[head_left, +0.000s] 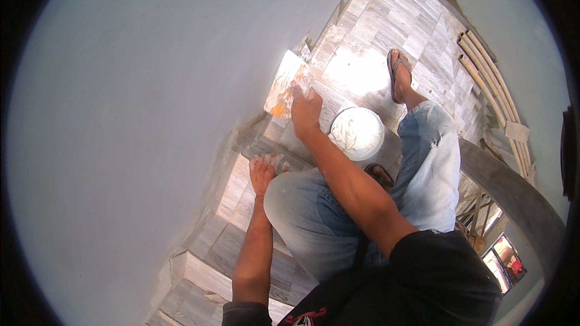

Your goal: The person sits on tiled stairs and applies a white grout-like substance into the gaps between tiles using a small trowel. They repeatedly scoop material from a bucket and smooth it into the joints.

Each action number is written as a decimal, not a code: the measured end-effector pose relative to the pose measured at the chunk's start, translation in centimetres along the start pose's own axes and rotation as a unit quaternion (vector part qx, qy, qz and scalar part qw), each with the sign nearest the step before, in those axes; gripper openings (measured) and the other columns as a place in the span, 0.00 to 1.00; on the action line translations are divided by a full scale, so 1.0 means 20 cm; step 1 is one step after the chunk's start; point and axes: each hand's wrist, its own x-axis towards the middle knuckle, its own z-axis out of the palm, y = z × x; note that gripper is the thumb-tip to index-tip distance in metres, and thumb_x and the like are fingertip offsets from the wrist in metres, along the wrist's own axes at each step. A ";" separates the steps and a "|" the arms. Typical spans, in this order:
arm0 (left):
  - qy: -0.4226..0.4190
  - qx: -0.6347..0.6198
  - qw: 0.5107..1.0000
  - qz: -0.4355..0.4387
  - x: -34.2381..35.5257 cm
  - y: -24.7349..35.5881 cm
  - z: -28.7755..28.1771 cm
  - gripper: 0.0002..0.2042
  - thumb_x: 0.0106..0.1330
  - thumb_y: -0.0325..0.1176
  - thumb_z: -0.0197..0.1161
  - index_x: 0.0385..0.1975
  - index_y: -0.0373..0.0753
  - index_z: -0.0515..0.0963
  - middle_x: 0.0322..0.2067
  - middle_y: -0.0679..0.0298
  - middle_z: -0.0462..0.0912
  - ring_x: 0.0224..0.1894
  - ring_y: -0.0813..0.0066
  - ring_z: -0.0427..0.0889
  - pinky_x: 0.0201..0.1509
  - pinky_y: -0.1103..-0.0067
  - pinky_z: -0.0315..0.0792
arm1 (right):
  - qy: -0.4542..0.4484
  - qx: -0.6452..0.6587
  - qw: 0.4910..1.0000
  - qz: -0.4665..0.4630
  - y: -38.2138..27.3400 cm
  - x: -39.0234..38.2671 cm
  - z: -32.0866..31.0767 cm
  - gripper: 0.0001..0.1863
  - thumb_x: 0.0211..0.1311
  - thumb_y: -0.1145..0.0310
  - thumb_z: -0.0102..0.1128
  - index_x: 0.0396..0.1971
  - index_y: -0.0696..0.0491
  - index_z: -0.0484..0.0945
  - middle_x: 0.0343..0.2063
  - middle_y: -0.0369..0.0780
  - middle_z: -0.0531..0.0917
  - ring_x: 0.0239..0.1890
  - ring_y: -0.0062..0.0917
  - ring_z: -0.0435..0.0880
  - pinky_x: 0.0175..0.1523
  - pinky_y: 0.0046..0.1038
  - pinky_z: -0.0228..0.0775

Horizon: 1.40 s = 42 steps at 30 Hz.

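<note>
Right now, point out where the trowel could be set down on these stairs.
Free: the sunlit landing tiles between bucket and sandalled foot; also the lower treads left of the left forearm. Crowded: the step around the left hand, knee and bucket.

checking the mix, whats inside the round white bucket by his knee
Inside the round white bucket only pale grey-white paste with swirl marks shows; no tool visible. Its depth and bottom are covered by the paste.
</note>
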 end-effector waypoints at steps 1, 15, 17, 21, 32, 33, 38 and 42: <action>-0.002 0.000 1.000 0.001 0.00 0.00 0.00 0.15 0.51 0.38 0.65 0.38 0.44 0.78 0.38 0.65 0.79 0.46 0.64 0.75 0.58 0.62 0.60 | -0.006 -0.003 1.000 0.005 0.00 -0.04 0.00 0.16 0.61 0.70 0.56 0.45 0.64 0.74 0.38 0.40 0.79 0.40 0.24 0.74 0.46 0.26 0.66; 0.018 0.004 1.000 0.018 0.01 0.01 0.01 0.15 0.51 0.38 0.65 0.40 0.45 0.78 0.38 0.63 0.79 0.45 0.63 0.75 0.56 0.63 0.62 | 0.058 -0.190 0.980 0.008 0.41 0.14 -0.02 0.18 0.60 0.67 0.53 0.44 0.67 0.74 0.40 0.49 0.80 0.43 0.35 0.77 0.50 0.33 0.65; 0.064 0.008 0.997 0.031 -0.01 -0.01 0.03 0.14 0.51 0.38 0.65 0.37 0.44 0.78 0.38 0.64 0.79 0.45 0.64 0.75 0.57 0.63 0.62 | 0.036 -0.229 0.973 -0.012 0.34 0.09 0.04 0.18 0.60 0.67 0.53 0.41 0.67 0.75 0.38 0.51 0.80 0.41 0.37 0.78 0.50 0.35 0.65; 0.022 0.003 1.000 0.015 0.01 0.00 0.02 0.13 0.51 0.38 0.65 0.36 0.43 0.77 0.38 0.65 0.79 0.45 0.65 0.75 0.58 0.64 0.61 | 0.016 -0.283 0.957 -0.063 0.29 -0.03 0.01 0.18 0.59 0.64 0.54 0.34 0.68 0.77 0.31 0.54 0.81 0.38 0.43 0.79 0.47 0.39 0.66; 0.039 0.002 0.999 0.035 0.02 0.00 0.04 0.15 0.50 0.37 0.64 0.39 0.44 0.76 0.39 0.65 0.78 0.46 0.66 0.74 0.58 0.63 0.60 | 0.057 -0.203 0.977 0.014 0.43 0.20 -0.13 0.17 0.58 0.68 0.55 0.41 0.65 0.76 0.36 0.47 0.81 0.40 0.31 0.78 0.48 0.32 0.66; 0.040 0.000 0.999 0.029 0.01 -0.01 0.04 0.15 0.50 0.37 0.64 0.39 0.44 0.75 0.39 0.65 0.78 0.46 0.66 0.74 0.58 0.63 0.60 | 0.051 -0.210 0.976 0.010 0.42 0.19 -0.10 0.17 0.58 0.68 0.55 0.42 0.65 0.76 0.36 0.47 0.81 0.41 0.31 0.78 0.48 0.32 0.66; 0.024 0.010 1.000 0.016 -0.02 -0.02 0.02 0.15 0.50 0.36 0.65 0.39 0.44 0.75 0.39 0.65 0.78 0.45 0.65 0.74 0.58 0.63 0.61 | 0.026 -0.169 0.984 -0.039 0.38 0.17 -0.05 0.17 0.58 0.69 0.54 0.41 0.66 0.76 0.39 0.49 0.81 0.42 0.35 0.79 0.49 0.32 0.66; 0.055 0.001 0.998 0.033 0.01 0.00 0.02 0.15 0.50 0.36 0.65 0.38 0.44 0.75 0.38 0.65 0.78 0.45 0.66 0.74 0.59 0.63 0.60 | 0.034 -0.227 0.972 -0.042 0.42 0.21 -0.04 0.16 0.57 0.68 0.54 0.38 0.66 0.77 0.36 0.53 0.81 0.42 0.40 0.79 0.48 0.35 0.66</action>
